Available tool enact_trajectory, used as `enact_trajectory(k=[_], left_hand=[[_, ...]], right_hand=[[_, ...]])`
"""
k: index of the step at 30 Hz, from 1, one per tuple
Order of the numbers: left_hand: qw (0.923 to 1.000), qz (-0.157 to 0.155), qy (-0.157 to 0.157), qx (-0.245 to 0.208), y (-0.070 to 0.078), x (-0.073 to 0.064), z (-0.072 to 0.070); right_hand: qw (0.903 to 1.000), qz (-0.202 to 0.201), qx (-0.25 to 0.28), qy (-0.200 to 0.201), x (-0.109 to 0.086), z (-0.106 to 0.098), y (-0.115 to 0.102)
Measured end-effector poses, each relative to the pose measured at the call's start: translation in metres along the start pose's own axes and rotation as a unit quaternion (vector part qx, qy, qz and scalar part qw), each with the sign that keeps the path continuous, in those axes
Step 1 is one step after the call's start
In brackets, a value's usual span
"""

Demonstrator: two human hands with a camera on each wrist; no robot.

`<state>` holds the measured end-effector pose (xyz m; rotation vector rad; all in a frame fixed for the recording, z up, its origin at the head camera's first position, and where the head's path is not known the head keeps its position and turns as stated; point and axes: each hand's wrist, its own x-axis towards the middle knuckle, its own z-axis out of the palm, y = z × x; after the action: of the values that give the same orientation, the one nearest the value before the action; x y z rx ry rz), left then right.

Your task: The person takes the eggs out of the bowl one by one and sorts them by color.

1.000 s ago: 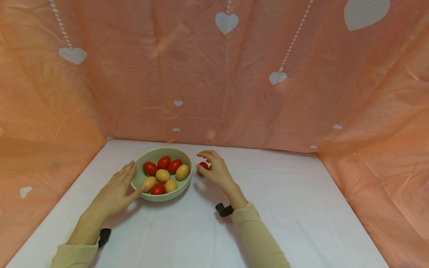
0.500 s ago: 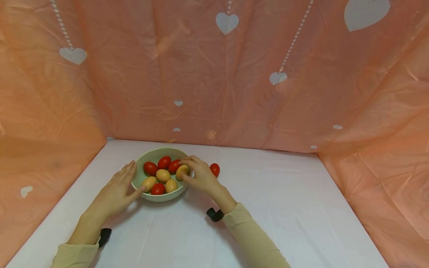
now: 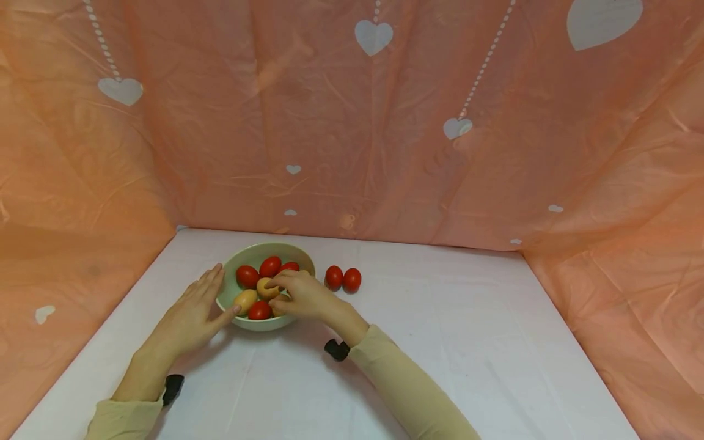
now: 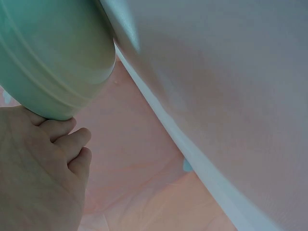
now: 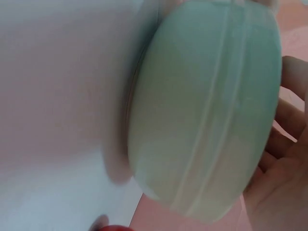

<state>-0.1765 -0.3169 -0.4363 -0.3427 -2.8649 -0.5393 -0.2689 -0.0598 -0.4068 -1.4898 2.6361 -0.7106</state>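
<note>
Right hand (image 3: 307, 296), thumb and fingers parted, partly hides yellow ovals (image 3: 264, 288) in the bowl (image 3: 260, 326); any grip is unclear.

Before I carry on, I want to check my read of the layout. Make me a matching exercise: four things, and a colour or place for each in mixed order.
Things:
1. bowl
2. left hand
3. right hand
4. rightmost red egg-shaped piece

Colours and places:
A. over the bowl's right side in the head view
B. on the white table, next to another red piece
C. pale green
D. touching the bowl's outside at its left

Pairs: 1-C, 2-D, 3-A, 4-B
</note>
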Motion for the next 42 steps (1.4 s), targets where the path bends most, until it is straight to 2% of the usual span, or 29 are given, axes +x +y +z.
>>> enact_trajectory(k=[6,20,31,42], left_hand=[[1.0,0.003,0.005,0.002,-0.001,0.0,0.001],[0.9997,0.016,0.016,0.004,-0.005,-0.002,0.002],[0.9998,0.013,0.013,0.001,-0.004,-0.002,0.003],[0.9999,0.008,0.006,0.002,-0.002,-0.002,0.001]], right_hand=[[0.9989,-0.008,0.003,-0.045,0.013,0.006,-0.004],[0.995,-0.019,-0.034,-0.093,0.034,0.015,-0.005],[0.9915,0.015,-0.013,-0.128,0.039,0.017,-0.008],[0.9927,0.016,-0.007,-0.119,0.039,0.02,-0.006]])
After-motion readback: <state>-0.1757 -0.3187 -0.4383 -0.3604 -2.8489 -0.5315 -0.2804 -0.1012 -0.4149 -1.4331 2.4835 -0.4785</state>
